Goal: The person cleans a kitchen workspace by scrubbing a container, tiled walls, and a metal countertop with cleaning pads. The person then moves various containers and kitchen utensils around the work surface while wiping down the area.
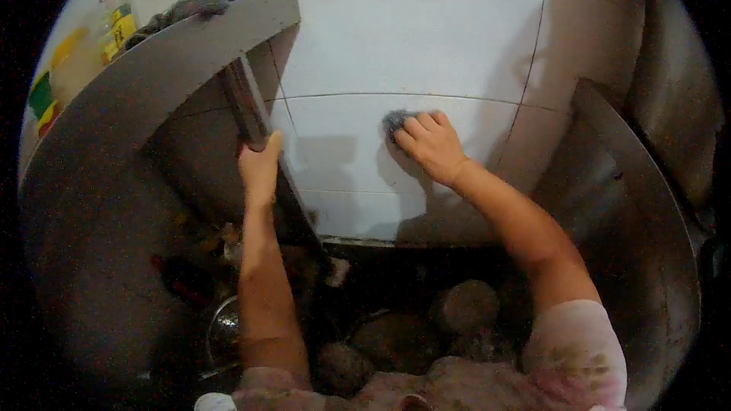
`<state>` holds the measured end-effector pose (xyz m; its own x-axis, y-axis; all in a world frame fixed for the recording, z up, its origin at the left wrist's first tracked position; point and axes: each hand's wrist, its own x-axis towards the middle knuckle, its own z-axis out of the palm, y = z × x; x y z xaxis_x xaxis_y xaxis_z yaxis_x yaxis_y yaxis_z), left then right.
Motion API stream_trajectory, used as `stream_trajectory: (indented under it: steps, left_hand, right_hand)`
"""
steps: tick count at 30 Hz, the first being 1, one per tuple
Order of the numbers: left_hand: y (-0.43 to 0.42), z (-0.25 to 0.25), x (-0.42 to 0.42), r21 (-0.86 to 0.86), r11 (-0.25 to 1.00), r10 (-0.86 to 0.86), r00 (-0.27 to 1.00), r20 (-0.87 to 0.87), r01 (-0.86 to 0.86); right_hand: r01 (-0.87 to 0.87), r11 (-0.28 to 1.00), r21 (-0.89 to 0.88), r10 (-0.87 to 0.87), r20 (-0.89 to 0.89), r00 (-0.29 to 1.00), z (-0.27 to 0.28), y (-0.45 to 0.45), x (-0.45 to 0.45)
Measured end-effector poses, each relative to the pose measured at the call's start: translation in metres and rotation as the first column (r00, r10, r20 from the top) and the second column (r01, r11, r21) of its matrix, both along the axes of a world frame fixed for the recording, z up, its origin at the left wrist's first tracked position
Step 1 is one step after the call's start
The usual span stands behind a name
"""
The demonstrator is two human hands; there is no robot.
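Note:
My right hand [434, 146] presses a dark grey scouring pad [395, 123] against the white wall tiles [411, 38], its fingers closed over the pad. On the left, my left hand [260, 166] is wrapped round an upright metal post [249, 99] below a grey counter edge [266, 11]. The fingers of this hand are partly hidden behind the post.
A crumpled dark cloth [199, 4] and a bottle with a yellow label [122, 19] sit on the left counter. A metal panel [647, 175] stands on the right. Rounded objects [470, 306] and a shiny metal vessel [225, 327] lie low in shadow.

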<state>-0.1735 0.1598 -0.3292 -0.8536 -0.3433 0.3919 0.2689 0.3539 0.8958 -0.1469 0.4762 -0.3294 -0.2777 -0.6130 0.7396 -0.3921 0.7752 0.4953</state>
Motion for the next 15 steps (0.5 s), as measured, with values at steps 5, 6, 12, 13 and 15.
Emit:
stream_trajectory:
  steps: [5, 6, 12, 13, 15]
  left_hand:
    - [-0.002, -0.008, -0.014, 0.044, 0.999, -0.021, 0.999, -0.024, 0.022]
    - [0.002, -0.004, -0.001, 0.043, 0.999, -0.019, 1.0, -0.022, 0.02]
    - [0.01, 0.012, 0.023, 0.073, 0.995, -0.057, 0.993, -0.102, 0.065]
    - [0.007, 0.011, 0.019, 0.088, 0.993, -0.078, 0.994, -0.077, 0.085]
    - [0.004, 0.012, 0.018, 0.092, 0.988, -0.119, 0.992, -0.05, 0.123]
  right_hand:
    - [0.036, 0.999, -0.028, -0.042, -0.261, 0.964, 0.095, -0.008, -0.019]
    - [0.101, 0.987, -0.127, -0.138, -0.329, 0.934, 0.136, -0.01, -0.009]
    - [-0.04, 0.989, -0.143, -0.006, -0.311, 0.95, 0.167, -0.09, -0.037]
    - [0.074, 0.997, -0.028, -0.077, -0.134, 0.988, 0.128, -0.108, -0.039]
    - [-0.102, 0.973, 0.205, 0.102, 0.014, 0.995, 0.052, -0.107, -0.031]
